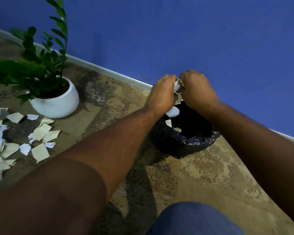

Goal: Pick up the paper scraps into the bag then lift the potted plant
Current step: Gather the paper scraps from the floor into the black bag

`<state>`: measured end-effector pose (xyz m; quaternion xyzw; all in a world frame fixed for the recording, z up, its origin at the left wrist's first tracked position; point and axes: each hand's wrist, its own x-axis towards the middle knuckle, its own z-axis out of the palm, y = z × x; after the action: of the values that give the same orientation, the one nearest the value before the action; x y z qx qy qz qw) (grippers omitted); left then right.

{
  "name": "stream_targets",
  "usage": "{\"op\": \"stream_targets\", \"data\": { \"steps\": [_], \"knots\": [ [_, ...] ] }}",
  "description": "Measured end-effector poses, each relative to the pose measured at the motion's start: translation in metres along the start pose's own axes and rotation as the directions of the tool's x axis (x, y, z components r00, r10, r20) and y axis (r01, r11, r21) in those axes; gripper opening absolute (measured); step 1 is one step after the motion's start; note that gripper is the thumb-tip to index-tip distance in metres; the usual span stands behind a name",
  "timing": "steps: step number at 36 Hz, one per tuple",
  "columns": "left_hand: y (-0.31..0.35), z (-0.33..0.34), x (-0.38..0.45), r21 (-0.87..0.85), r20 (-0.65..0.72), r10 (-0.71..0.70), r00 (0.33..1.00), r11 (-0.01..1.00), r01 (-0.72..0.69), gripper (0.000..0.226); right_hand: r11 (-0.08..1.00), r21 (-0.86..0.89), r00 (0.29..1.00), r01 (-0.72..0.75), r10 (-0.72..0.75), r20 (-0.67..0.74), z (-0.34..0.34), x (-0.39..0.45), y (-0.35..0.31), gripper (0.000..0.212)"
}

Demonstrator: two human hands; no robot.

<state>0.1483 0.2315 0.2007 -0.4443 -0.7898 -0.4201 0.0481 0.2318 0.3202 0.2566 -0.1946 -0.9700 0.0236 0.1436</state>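
Observation:
My left hand [162, 94] and my right hand [196, 89] are pressed together above the open black bag [187, 141], both closed on a bunch of white paper scraps [178, 85]. One scrap [173, 111] hangs just under my left hand over the bag's mouth, and a few pieces lie inside the bag. Several more paper scraps [41, 133] are scattered on the carpet at the left. The potted plant [56, 102], green leaves in a round white pot, stands on the carpet behind those scraps, near the wall.
A blue wall [193, 31] with a pale skirting board [109, 73] runs diagonally behind the bag and plant. The floor is a mottled brown carpet [202, 175]. My knee in blue fabric [193, 219] shows at the bottom edge.

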Motion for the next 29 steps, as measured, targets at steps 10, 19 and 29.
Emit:
{"op": "stream_targets", "data": {
  "steps": [10, 19, 29],
  "knots": [
    [0.016, 0.039, -0.007, -0.147, 0.275, 0.007, 0.961, 0.989, 0.034, 0.06, 0.992, -0.089, 0.986, -0.091, 0.102, 0.131, 0.01, -0.021, 0.044, 0.013],
    [-0.004, 0.026, -0.012, -0.185, 0.377, 0.014, 0.926, 0.981, 0.061, 0.071, 0.978, -0.184, 0.975, -0.094, 0.127, 0.18, 0.025, -0.017, 0.033, 0.035],
    [-0.082, -0.027, -0.047, -0.127, 0.187, -0.106, 0.977, 0.983, 0.132, 0.035, 0.996, -0.059, 0.998, 0.064, -0.062, 0.025, 0.076, -0.008, -0.055, 0.025]
  ]
}}
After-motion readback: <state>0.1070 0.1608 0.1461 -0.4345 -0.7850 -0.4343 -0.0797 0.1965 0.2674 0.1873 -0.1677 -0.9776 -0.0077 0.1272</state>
